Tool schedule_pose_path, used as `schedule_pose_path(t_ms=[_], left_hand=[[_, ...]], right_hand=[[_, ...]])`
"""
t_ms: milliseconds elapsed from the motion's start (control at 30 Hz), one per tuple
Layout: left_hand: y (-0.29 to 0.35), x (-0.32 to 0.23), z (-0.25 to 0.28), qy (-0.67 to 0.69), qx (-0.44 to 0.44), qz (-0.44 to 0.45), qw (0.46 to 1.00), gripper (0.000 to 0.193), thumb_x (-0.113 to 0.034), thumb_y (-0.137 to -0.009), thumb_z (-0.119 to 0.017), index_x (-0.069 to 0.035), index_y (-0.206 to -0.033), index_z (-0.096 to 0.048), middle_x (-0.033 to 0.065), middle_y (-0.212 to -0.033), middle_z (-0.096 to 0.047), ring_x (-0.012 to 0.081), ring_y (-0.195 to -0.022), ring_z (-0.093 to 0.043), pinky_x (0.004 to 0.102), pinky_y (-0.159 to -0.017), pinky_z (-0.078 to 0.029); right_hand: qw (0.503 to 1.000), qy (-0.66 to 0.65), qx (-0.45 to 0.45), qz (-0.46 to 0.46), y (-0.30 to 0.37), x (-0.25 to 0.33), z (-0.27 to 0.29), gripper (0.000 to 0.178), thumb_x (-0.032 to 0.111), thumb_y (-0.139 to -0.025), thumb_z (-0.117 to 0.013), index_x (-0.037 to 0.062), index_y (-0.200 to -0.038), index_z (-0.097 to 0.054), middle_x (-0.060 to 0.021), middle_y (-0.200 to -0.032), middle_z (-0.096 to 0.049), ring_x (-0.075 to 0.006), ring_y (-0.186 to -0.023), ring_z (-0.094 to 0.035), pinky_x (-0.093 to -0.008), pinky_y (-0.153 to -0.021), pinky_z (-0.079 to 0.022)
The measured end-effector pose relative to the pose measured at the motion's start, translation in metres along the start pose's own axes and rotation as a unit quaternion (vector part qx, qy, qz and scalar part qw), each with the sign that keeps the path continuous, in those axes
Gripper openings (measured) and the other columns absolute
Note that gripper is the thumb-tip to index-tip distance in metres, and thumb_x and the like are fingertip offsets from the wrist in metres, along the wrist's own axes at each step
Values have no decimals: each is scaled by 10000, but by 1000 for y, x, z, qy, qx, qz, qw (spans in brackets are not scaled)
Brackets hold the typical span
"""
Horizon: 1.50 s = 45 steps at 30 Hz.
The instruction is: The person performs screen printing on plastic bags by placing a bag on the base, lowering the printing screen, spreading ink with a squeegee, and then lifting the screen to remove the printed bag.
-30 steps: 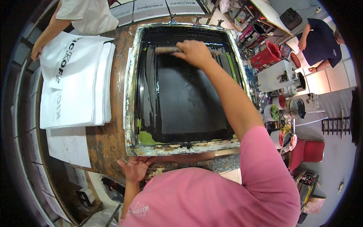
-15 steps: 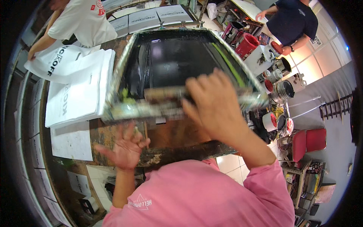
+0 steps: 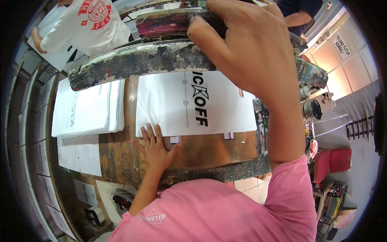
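Observation:
My right hand [image 3: 254,56] is raised at the top, closed round a squeegee [image 3: 161,26] with a paint-stained handle; its thumb shows on the near side and the other fingers are partly hidden. Just below it, the paint-crusted near bar of a screen printing frame [image 3: 141,58] is lifted off the table. Under the frame lies a white sheet [image 3: 161,97] with black printing, its far part covered. My left hand [image 3: 156,151] is open, fingers spread, with the fingertips on the sheet's near left edge.
A stack of printed white sheets [image 3: 86,107] stands left on the stained wooden table [image 3: 213,153]. At upper left a person in a white shirt [image 3: 94,18] holds a sheet; another person in dark clothes [image 3: 300,12] is upper right. Cans [image 3: 312,109] and a red chair [image 3: 338,159] are right.
The frame has tilted up at its near side, uncovering the printed sheet. My right hand rose with the squeegee; my left moved right onto the sheet. The person at left carried a sheet away from the stack.

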State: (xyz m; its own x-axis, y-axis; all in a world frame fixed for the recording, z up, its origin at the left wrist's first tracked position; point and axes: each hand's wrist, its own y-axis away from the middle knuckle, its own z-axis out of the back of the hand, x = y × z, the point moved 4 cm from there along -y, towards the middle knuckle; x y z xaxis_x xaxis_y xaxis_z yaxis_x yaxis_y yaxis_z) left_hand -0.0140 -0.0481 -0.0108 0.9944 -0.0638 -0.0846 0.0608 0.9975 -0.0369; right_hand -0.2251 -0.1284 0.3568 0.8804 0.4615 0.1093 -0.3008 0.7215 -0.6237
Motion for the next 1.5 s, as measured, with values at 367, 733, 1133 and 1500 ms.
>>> schedule_pose_path(t_ms=[367, 733, 1133, 1500], left_hand=[[-82, -31, 121, 350, -189, -9, 917, 526, -259, -878, -798, 41, -1289, -663, 252, -1258, -679, 382, -1184, -655, 461, -998, -503], [-83, 136, 155, 495, -231, 132, 827, 482, 7, -876, -670, 14, -1357, -641, 93, -1093, -681, 41, -719, -559, 208, -616, -479], [-112, 554, 186, -53, -191, 220, 955, 914, -146, -796, -773, -63, -1591, -329, 298, -1400, -570, 348, -1168, -657, 436, -963, -529], [37, 29, 94, 966, 78, 84, 231, 1137, -877, -821, -493, 6, -1522, -344, 234, -1430, -554, 399, -1324, -542, 607, -1166, -360]], right_hand=[[1000, 3, -21, 23, -18, -45, -13, 380, 374, -924, -576, 11, -863, -668, -159, -717, -652, -343, -695, -619, -445, -845, -429], [999, 26, -24, 20, -23, -35, -19, 379, 389, -932, -566, 36, -995, -689, -159, -790, -667, -361, -754, -614, -437, -789, -431], [997, 20, -66, 34, -6, -23, -7, 523, 398, -946, -526, 31, -1309, -611, -251, -1049, -704, -449, -934, -617, -449, -935, -458], [939, 22, 341, -35, 156, 7, -94, 493, 383, -846, -742, 111, -1250, -664, -182, -1185, -597, -331, -1090, -569, -475, -930, -419]])
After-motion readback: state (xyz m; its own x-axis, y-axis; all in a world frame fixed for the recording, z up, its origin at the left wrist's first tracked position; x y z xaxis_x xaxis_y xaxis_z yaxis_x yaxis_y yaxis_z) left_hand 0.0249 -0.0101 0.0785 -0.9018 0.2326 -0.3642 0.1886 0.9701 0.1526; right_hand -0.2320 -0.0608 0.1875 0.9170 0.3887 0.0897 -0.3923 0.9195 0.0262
